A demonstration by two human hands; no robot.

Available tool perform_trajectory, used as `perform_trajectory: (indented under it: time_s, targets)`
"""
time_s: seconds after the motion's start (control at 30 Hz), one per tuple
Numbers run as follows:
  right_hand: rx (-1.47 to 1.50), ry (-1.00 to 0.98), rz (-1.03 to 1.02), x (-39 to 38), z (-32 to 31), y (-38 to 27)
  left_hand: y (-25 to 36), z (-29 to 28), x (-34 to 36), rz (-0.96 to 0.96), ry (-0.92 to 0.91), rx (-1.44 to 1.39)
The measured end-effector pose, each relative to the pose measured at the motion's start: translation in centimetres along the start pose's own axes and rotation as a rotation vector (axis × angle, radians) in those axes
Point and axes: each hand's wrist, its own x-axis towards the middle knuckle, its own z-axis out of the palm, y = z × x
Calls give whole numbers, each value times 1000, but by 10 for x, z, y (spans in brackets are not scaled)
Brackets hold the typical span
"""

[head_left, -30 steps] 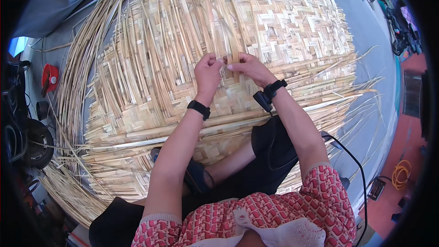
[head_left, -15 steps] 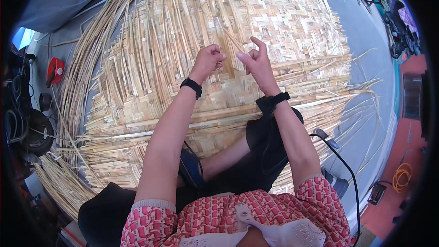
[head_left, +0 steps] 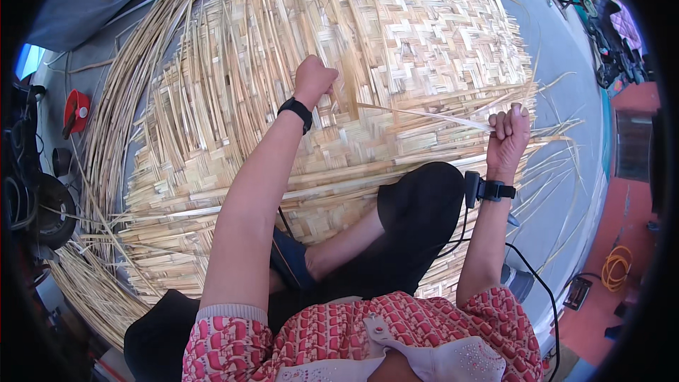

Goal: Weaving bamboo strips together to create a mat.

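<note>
A large mat [head_left: 442,35] of pale, flat plant strips lies spread in front of me, its right part tightly woven in a zigzag. My right hand [head_left: 511,127] is closed on a thin flat strip [head_left: 431,114] near the mat's right side. That strip runs taut and nearly level from the weave at mid-mat to my fingers. Over the mat's middle, my left hand [head_left: 315,81] is closed in a fist beside loose lengthwise strips; whatever it grips is hidden. A blurred upright strip [head_left: 351,88] stands just right of that fist.
Long loose strips [head_left: 134,78] fan along the mat's left edge. My bent knee [head_left: 431,194] rests over its near part. A red container [head_left: 76,110] is at far left, with a wheel [head_left: 56,211] below. Coiled orange cable [head_left: 617,269] lies at right.
My right hand has swung out to the right and closed, drawing a strip across. The left hand has stayed near its place and curled into a fist.
</note>
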Motion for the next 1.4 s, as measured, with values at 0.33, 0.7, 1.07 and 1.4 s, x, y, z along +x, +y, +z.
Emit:
perform_trajectory:
  time_s: [0.33, 0.7, 1.07, 1.4]
  targets:
    - [-67, 797, 379, 22, -128, 77, -26, 21, -16, 541, 186, 139]
    - [-637, -525, 754, -19, 74, 113, -14, 23, -43, 25, -101, -92]
    - [69, 249, 597, 1, 40, 175, -10, 67, -66, 692, -93, 320]
    - [-1086, -647, -253, 40, 83, 186, 12, 51, -77, 785, -116, 468]
